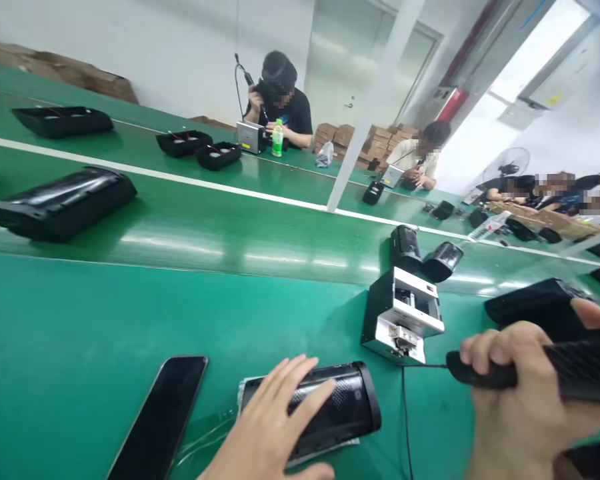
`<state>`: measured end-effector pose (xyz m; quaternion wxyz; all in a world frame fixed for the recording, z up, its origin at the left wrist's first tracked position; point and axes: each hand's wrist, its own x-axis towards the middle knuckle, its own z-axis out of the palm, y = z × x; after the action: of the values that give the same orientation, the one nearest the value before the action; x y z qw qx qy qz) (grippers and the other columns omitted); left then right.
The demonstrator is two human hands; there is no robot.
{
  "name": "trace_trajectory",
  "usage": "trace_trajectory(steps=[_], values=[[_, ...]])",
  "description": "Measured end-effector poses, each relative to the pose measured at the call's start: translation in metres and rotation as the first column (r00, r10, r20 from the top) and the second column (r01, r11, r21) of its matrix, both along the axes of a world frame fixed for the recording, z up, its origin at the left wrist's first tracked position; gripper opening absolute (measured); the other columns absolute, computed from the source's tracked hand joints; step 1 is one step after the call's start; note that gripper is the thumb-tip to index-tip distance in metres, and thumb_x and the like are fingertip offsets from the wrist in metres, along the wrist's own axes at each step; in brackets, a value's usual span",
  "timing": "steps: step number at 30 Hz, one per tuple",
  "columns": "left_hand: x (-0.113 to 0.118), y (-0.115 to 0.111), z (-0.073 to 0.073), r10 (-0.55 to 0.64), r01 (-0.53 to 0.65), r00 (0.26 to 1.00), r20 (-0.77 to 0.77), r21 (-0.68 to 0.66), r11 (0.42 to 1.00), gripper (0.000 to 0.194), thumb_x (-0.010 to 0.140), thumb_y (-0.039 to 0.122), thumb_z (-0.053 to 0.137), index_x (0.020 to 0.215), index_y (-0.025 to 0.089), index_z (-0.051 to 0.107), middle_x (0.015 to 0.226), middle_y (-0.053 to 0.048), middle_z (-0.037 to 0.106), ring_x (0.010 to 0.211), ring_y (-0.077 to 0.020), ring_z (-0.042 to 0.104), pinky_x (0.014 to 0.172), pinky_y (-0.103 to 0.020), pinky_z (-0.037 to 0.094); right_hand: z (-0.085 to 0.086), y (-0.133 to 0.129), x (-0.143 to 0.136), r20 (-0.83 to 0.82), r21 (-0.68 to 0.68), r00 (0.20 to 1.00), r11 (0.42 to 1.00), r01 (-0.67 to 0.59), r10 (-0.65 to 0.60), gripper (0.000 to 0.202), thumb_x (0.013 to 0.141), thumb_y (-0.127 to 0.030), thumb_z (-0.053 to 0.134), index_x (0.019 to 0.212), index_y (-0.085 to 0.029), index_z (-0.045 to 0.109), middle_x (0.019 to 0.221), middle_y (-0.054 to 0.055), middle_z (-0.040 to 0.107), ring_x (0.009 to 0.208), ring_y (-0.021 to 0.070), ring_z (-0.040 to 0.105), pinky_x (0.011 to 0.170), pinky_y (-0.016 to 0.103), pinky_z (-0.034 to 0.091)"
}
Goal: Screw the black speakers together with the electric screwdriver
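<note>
Left hand (275, 427), fingers spread, rests flat on black mesh-fronted cylindrical speaker (330, 407), lying lengthwise left-to-right. Right hand (520, 400) fist-clasps black ribbed-handled power screwdriver (530, 373), tip leftward. Black plastic trays (200, 148): contents unclear.

Bright, even light, strongest from the washed-out opening at far right. Soft glare streaks cross the green table (180, 253). Wide-angle distortion bends and tilts the edges; the near hands look slightly blurred.

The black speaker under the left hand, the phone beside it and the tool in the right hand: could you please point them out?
black speaker (353, 403), head view, on its mesh body near the right end.
phone (163, 417), head view, middle of its dark screen.
tool (485, 373), head view, on its black front end.
</note>
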<state>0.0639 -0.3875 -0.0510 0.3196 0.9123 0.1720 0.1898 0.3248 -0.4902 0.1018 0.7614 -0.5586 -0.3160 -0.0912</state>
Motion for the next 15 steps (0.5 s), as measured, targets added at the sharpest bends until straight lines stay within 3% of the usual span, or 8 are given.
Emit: trace_trajectory(steps=[3,6,10,15], values=[[0.048,-0.007,0.008,-0.139,0.142,0.959,-0.248,-0.006,0.99,0.122,0.07,0.043,0.1,0.17,0.043,0.03,0.174,-0.017,0.033,0.154,-0.0557,0.038,0.115,-0.078,0.044,-0.011,-0.002,0.028,0.053,-0.002,0.998,0.999,0.044,-0.044,0.062,0.083,-0.014,0.078,0.141,-0.028,0.059,0.063,-0.009,0.052,0.043,0.0173,0.046,0.044,0.031,0.045],[0.074,-0.004,0.013,-0.143,0.138,0.897,-0.418,-0.04,0.99,0.114,0.073,0.028,0.096,0.169,0.041,0.036,0.17,-0.021,0.039,0.148,-0.0575,0.046,0.112,-0.082,0.043,-0.017,0.0,0.044,0.081,0.012,0.996,0.999,0.036,-0.036,0.055,0.086,-0.018,0.082,0.136,-0.023,0.058,0.062,-0.009,0.054,0.041,0.017,0.047,0.043,0.031,0.046],[0.076,0.005,0.017,-0.094,0.112,0.875,-0.476,0.009,0.994,0.104,0.079,0.025,0.089,0.167,0.042,0.038,0.17,-0.02,0.039,0.148,-0.055,0.048,0.112,-0.079,0.044,-0.027,0.007,0.057,0.094,0.019,0.996,1.0,0.006,-0.008,0.047,0.088,-0.021,0.084,0.127,-0.021,0.057,0.061,-0.01,0.055,0.04,0.0163,0.048,0.043,0.03,0.047],[0.081,-0.001,0.014,-0.093,0.143,0.886,-0.454,0.078,0.987,0.113,0.075,0.031,0.096,0.169,0.036,0.035,0.172,-0.022,0.036,0.153,-0.0536,0.041,0.117,-0.078,0.042,-0.038,0.014,0.062,0.03,-0.074,0.988,0.987,-0.146,0.148,0.045,0.09,-0.02,0.084,0.125,-0.024,0.056,0.06,-0.01,0.053,0.041,0.0151,0.047,0.046,0.029,0.046]])
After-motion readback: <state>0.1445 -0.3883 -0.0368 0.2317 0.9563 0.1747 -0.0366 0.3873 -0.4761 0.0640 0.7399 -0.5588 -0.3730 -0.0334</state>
